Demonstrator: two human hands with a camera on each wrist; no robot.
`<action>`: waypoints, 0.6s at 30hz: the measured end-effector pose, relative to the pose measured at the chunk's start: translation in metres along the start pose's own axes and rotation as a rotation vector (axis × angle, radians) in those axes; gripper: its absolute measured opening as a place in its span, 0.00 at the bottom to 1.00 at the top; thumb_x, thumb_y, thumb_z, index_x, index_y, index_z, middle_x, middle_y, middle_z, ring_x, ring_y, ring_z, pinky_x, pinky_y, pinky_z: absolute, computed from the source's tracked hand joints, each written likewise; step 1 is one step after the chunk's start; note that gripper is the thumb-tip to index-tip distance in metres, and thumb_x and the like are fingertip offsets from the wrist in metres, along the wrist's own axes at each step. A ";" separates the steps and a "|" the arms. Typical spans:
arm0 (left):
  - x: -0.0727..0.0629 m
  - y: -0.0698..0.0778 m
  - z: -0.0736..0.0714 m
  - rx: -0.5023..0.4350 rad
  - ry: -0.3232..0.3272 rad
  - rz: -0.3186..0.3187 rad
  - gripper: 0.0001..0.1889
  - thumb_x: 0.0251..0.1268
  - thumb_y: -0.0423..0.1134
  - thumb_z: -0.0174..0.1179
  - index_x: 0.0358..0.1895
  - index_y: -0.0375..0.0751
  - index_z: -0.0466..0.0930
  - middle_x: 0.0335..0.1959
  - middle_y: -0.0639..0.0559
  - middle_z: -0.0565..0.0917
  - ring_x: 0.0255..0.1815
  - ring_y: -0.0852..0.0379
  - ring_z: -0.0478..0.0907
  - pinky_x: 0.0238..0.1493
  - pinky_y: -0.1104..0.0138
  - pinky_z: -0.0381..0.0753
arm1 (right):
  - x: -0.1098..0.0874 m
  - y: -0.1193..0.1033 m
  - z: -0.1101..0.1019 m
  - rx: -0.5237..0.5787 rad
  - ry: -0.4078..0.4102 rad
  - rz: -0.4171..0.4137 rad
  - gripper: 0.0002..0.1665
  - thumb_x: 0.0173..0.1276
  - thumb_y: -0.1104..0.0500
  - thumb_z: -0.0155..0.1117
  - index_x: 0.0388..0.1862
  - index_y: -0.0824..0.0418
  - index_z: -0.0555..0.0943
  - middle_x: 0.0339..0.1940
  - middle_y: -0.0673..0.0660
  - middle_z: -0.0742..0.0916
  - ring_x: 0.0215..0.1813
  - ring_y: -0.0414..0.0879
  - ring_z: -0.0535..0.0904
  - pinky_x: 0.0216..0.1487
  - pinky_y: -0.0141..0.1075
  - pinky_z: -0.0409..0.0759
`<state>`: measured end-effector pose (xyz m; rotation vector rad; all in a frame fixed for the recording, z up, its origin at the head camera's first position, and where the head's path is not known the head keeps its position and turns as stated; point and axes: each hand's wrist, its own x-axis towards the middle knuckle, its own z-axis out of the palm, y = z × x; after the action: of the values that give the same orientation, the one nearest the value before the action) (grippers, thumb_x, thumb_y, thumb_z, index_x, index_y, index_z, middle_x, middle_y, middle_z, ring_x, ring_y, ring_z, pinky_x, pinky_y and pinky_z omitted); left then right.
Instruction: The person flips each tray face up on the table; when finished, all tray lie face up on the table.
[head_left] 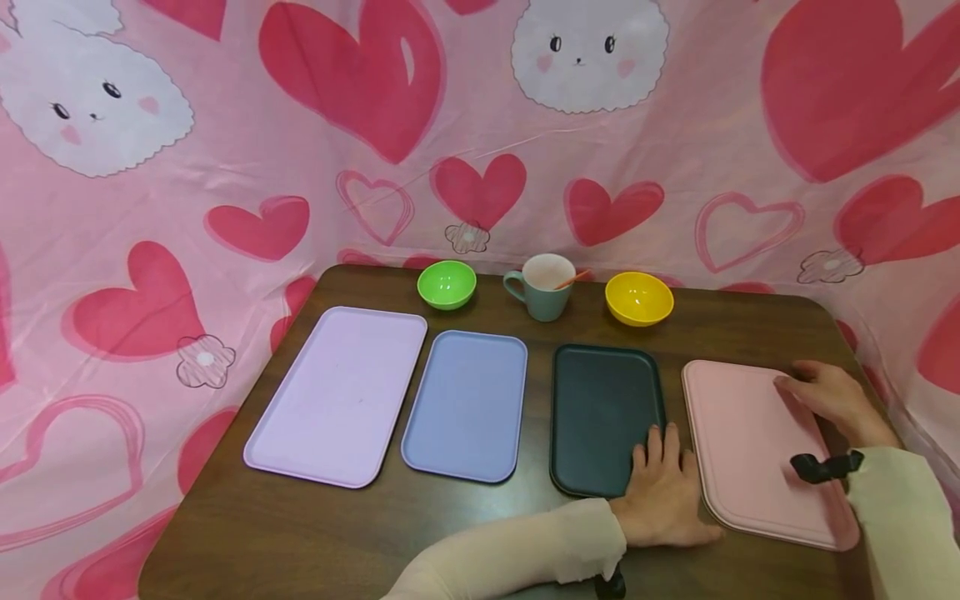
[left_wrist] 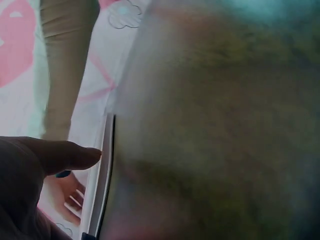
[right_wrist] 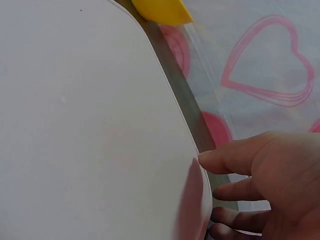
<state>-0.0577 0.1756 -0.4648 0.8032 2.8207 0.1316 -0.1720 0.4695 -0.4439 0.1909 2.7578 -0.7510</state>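
A pink tray (head_left: 757, 450) lies at the right of the table, a second edge showing under its left side. At its far right corner is my right hand (head_left: 836, 400), the thumb tip and fingertips right at the rim in the right wrist view. Between the pink tray and a dark green tray (head_left: 606, 417) lies my left hand (head_left: 663, 500), fingers spread. Its fingertips overlap the dark tray's right edge, while its thumb reaches the pink tray's near left corner. The left wrist view shows that thumb (left_wrist: 75, 156) against a tray edge.
Further left lie a blue tray (head_left: 468, 408) and a larger lilac tray (head_left: 341, 396). Along the back stand a green bowl (head_left: 447, 287), a teal mug (head_left: 546, 300) with an orange stick in it and a yellow bowl (head_left: 639, 302). Behind hangs a heart-patterned cloth (head_left: 480, 125).
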 end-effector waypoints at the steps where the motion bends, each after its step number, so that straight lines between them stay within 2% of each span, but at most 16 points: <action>1: 0.000 0.001 0.001 0.017 -0.007 -0.002 0.51 0.48 0.81 0.56 0.72 0.54 0.64 0.81 0.49 0.50 0.81 0.48 0.50 0.73 0.58 0.63 | 0.000 0.000 0.001 -0.016 0.020 -0.015 0.44 0.78 0.43 0.48 0.66 0.84 0.61 0.64 0.89 0.65 0.61 0.82 0.63 0.58 0.71 0.65; 6: 0.001 0.005 0.003 0.101 -0.011 -0.015 0.52 0.47 0.83 0.54 0.73 0.55 0.64 0.81 0.49 0.50 0.82 0.48 0.49 0.74 0.57 0.63 | 0.002 -0.002 0.005 -0.039 0.071 -0.045 0.39 0.77 0.45 0.50 0.64 0.82 0.65 0.62 0.88 0.68 0.60 0.82 0.66 0.57 0.70 0.66; 18: 0.008 0.009 0.002 0.203 -0.011 0.003 0.55 0.48 0.85 0.49 0.75 0.51 0.62 0.79 0.50 0.55 0.82 0.46 0.50 0.74 0.56 0.61 | -0.001 -0.010 0.009 -0.033 0.070 -0.045 0.36 0.78 0.49 0.50 0.65 0.80 0.66 0.62 0.88 0.69 0.60 0.82 0.66 0.57 0.71 0.65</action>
<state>-0.0592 0.1874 -0.4671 0.8460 2.8543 -0.1609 -0.1708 0.4563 -0.4468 0.1521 2.8468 -0.7227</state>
